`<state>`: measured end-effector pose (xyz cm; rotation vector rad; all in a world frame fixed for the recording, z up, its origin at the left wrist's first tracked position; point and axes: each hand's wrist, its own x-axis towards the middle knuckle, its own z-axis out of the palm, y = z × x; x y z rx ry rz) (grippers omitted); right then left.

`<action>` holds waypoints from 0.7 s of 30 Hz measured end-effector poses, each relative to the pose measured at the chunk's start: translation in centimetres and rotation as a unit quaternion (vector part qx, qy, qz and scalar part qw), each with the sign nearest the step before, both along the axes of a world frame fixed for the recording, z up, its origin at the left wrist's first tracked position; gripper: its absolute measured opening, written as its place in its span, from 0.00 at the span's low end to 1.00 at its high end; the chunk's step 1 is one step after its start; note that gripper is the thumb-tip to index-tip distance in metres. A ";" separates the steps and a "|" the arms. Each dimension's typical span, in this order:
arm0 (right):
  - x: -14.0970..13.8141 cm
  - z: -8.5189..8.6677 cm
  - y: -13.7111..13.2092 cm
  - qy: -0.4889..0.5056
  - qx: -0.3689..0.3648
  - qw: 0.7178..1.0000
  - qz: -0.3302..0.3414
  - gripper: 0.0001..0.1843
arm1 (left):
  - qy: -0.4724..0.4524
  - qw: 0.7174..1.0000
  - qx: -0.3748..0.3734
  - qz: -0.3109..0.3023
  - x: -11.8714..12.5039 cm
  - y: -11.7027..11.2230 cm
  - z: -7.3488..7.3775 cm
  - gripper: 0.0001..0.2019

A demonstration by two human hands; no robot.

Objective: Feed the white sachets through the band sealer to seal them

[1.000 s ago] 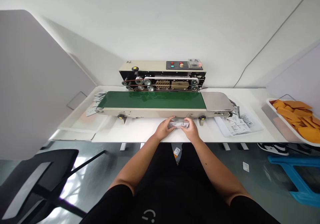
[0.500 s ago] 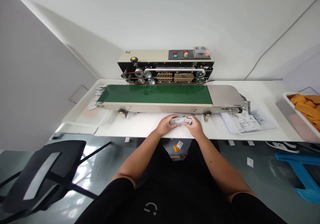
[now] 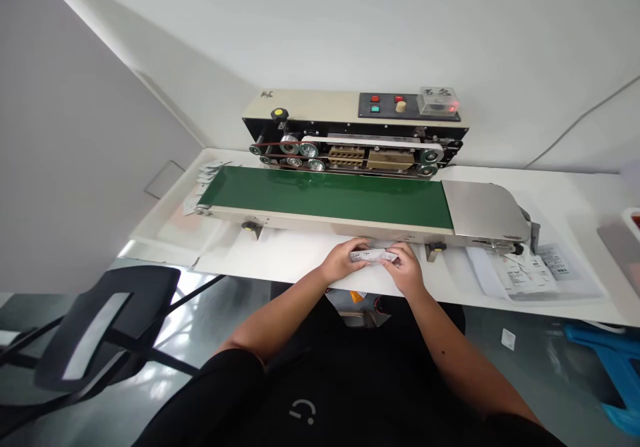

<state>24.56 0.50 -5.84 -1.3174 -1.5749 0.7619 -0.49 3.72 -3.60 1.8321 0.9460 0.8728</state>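
Both hands meet around a small white printed sachet (image 3: pixel 370 255) at the table's front edge; whether it is one or a stack is hard to tell. Its left end is in my left hand (image 3: pixel 341 260), thumb in front and fingers behind. My right hand (image 3: pixel 406 268) grips the other end. Just beyond the hands runs the green conveyor belt (image 3: pixel 325 197) of a band sealing machine (image 3: pixel 310 107). A metal plate (image 3: pixel 483 210) continues the belt on the right.
A clear tray (image 3: pixel 483 280) on the right holds printed sachets (image 3: pixel 527 274). Several more sachets lie at the belt's left end in a white tray (image 3: pixel 173 244). A black chair (image 3: pixel 107 324) stands at left, a blue stool (image 3: pixel 605 360) at lower right.
My view has shifted, so the machine looks larger and slightly tilted, and the orange-filled bin has left view. Both hands still hold the sachet, which shows a narrower face.
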 end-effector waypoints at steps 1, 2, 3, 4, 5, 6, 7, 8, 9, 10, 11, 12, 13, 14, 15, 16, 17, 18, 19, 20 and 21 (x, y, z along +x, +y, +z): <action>-0.1 0.1 -0.1 0.004 -0.006 1.000 0.001 0.19 | 0.015 1.000 0.012 0.000 0.0 0.0 0.1 0.29; -0.3 0.1 -0.3 0.016 -0.022 1.000 -0.002 0.20 | 0.029 0.999 0.025 -0.003 0.0 0.0 0.1 0.26; -0.5 0.1 -0.4 0.037 -0.041 0.998 -0.008 0.21 | 0.040 0.998 0.039 -0.006 0.0 0.0 0.1 0.24; -0.7 0.1 -0.6 0.061 -0.061 0.996 -0.017 0.23 | 0.047 0.997 0.052 -0.009 0.0 0.1 0.1 0.23; -0.9 0.1 -0.7 0.083 -0.075 0.993 -0.028 0.24 | 0.052 0.997 0.062 -0.011 0.0 0.1 0.1 0.22; -1.1 0.1 -0.8 0.101 -0.083 0.991 -0.036 0.25 | 0.057 0.996 0.069 -0.010 0.0 0.2 0.1 0.22; -1.1 0.1 -0.8 0.112 -0.084 0.989 -0.037 0.24 | 0.062 0.995 0.072 -0.012 0.0 0.2 0.1 0.22; -1.1 0.2 -0.8 0.114 -0.076 0.990 -0.030 0.23 | 0.064 0.995 0.072 -0.013 0.0 0.3 0.1 0.23; -1.0 0.4 -0.7 0.104 -0.062 0.992 -0.020 0.22 | 0.065 0.995 0.072 -0.017 0.0 0.3 0.1 0.23; -0.7 0.5 -0.5 0.084 -0.044 0.995 -0.010 0.21 | 0.064 0.995 0.072 -0.022 0.0 0.3 0.1 0.24; -0.5 0.7 -0.3 0.057 -0.025 0.998 0.001 0.19 | 0.062 0.995 0.072 -0.026 0.0 0.4 0.1 0.25; -0.2 0.9 -0.2 0.029 -0.009 0.999 0.013 0.17 | 0.060 0.995 0.071 -0.031 0.0 0.4 0.2 0.25; 0.1 1.1 -0.1 0.004 0.001 1.000 0.023 0.15 | 0.059 0.995 0.072 -0.036 0.0 0.4 0.2 0.25; 0.3 1.3 0.0 -0.013 0.007 0.999 0.031 0.14 | 0.059 0.995 0.072 -0.042 0.0 0.4 0.2 0.25; 0.4 1.4 0.1 -0.022 0.010 0.999 0.039 0.13 | 0.060 0.994 0.073 -0.046 0.0 0.5 0.3 0.25; 0.5 1.5 0.1 -0.024 0.012 0.999 0.045 0.13 | 0.060 0.994 0.075 -0.050 0.0 0.5 0.3 0.25; 0.5 1.6 0.0 -0.024 0.014 0.998 0.048 0.12 | 0.060 0.994 0.076 -0.054 0.0 0.5 0.3 0.25; 0.4 1.7 0.0 -0.022 0.018 0.998 0.049 0.12 | 0.057 0.994 0.077 -0.054 0.0 0.6 0.3 0.25; 0.3 1.8 -0.1 -0.021 0.022 0.998 0.050 0.12 | 0.051 0.994 0.077 -0.053 0.0 0.6 0.2 0.25; 0.3 1.9 -0.1 -0.019 0.024 0.998 0.050 0.12 | 0.044 0.995 0.076 -0.049 0.0 0.6 0.2 0.25; 0.2 1.9 -0.2 -0.017 0.021 0.998 0.049 0.13 | 0.037 0.995 0.076 -0.048 0.0 0.6 0.1 0.25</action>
